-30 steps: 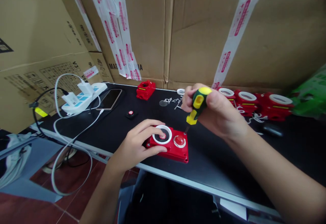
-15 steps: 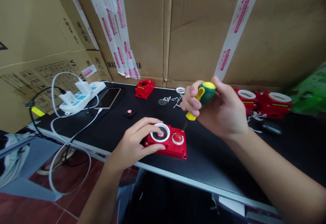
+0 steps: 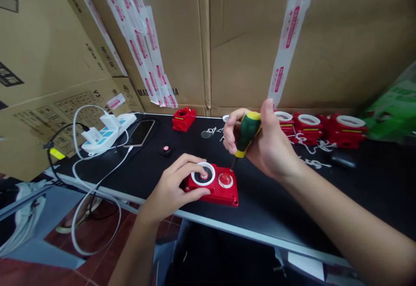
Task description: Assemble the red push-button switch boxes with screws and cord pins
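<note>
A red housing point(image 3: 221, 196) with a white ring point(image 3: 213, 177) and a clear-rimmed red dome point(image 3: 225, 179) lies near the table's front edge. My left hand point(image 3: 175, 183) grips its left end, thumb along the front side and a fingertip on the black-and-red centre inside the ring. In my right hand point(image 3: 273, 149) is a green-and-yellow screwdriver point(image 3: 248, 133), its handle wrapped by thumb and fingers. The shaft points down, with the tip at the screw in the housing's far right corner. The housing's left end is partly hidden by my left hand.
Several red housings with white rings point(image 3: 308, 120) and white cords stand at the back right, beside a green bag point(image 3: 393, 108). Another red housing point(image 3: 183, 119), a small black button part point(image 3: 166, 149), a phone point(image 3: 141, 133) and a power strip point(image 3: 107, 135) are left. Cardboard point(image 3: 243, 39) walls the back.
My right hand has turned the screwdriver handle and brought it more upright, its tip still at the same corner. My left hand keeps its hold. The camera view has shifted slightly.
</note>
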### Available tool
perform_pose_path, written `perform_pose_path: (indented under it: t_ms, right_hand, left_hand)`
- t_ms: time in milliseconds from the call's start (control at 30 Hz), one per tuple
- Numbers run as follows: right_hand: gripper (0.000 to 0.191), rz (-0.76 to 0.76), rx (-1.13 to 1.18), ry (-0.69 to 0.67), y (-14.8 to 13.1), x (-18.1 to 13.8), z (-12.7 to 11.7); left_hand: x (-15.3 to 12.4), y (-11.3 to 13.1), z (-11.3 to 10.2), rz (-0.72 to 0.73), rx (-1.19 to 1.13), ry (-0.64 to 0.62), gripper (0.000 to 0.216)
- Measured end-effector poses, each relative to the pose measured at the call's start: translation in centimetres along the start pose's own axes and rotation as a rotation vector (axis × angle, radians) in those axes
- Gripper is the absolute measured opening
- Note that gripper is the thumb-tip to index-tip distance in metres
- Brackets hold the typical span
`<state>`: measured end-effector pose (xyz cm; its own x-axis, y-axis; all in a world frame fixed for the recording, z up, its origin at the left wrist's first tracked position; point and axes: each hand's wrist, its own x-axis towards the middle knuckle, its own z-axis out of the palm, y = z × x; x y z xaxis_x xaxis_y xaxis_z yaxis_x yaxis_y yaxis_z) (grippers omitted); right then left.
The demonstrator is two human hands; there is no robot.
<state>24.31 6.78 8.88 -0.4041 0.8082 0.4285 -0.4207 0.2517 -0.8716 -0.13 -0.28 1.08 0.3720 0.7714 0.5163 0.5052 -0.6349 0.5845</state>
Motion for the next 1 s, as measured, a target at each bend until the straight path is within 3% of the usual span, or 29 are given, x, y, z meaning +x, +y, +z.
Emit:
perform_pose_path:
  t_ms: [100, 467, 733, 900, 1000]
  right_hand:
    - [0.073, 0.067, 0.020, -0.046, -0.2, 0.0, -0.2]
    - [0.047, 0.101, 0.067, -0.190, 0.0, 0.1, -1.9]
    - [0.032, -0.012, -0.121, -0.079, -0.2, 0.2, -1.7]
    - [0.048, -0.012, -0.101, 0.089, 0.2, 0.1, -1.0]
    - [0.047, -0.006, -0.072, 0.025, 0.5, 0.1, -0.9]
  left_hand:
    - [0.1, 0.1, 0.0, -0.009, -0.005, 0.016, 0.024]
    - [0.2, 0.3, -0.2, -0.008, 0.024, 0.022, 0.023]
    - [0.1, 0.0, -0.2, 0.001, 0.082, 0.032, 0.023]
    - [0.2, 0.2, -0.2, 0.010, 0.097, 0.038, 0.021]
    - [0.2, 0.2, -0.2, -0.002, 0.087, 0.040, 0.021]
